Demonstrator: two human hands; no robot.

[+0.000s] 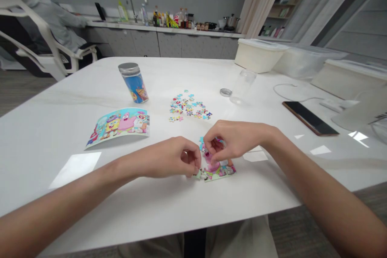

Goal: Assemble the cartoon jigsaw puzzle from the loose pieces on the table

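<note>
A small piece is pinched by the left hand at the left edge of a partly assembled puzzle on a white table. The puzzle is partly covered by the right hand, fingers curled; whether anything is gripped there cannot be told. Loose pieces are scattered beyond.

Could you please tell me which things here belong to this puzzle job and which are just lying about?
In the job:
- partly joined puzzle
- loose pieces
- picture sheet, probably as reference

Lying about:
- phone
- storage boxes
- seemingly also lidded blue jar, clear jar
</note>
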